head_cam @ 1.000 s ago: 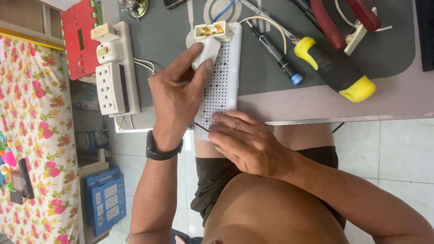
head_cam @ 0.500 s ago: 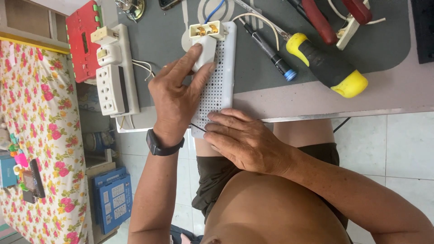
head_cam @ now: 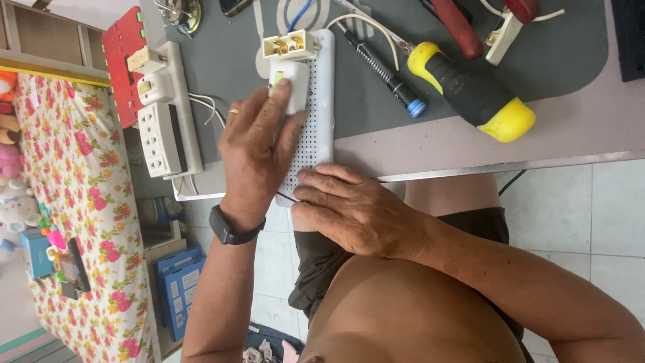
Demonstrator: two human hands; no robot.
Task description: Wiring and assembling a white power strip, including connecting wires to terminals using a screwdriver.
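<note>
A long white perforated board (head_cam: 321,101) lies on the grey mat (head_cam: 537,47), and its near end sticks out over the table edge. My left hand (head_cam: 255,158), with a black watch on the wrist, lies on the board. Its fingers press a small white block (head_cam: 295,84) against the board. A cream terminal connector (head_cam: 289,46) with brass contacts sits at the board's far end. My right hand (head_cam: 356,212) grips the board's near end. A thin dark wire runs out from under its fingers.
A white power strip (head_cam: 164,121) and a red board (head_cam: 121,64) lie to the left. To the right are a dark pen-like tester (head_cam: 383,70), a yellow-and-black tool handle (head_cam: 474,91) and red-handled pliers (head_cam: 457,27). A floral cloth (head_cam: 80,202) and a blue box (head_cam: 178,286) are lower left.
The view has shifted slightly. Both hands stay on the board, with the left fingers still on the white block.
</note>
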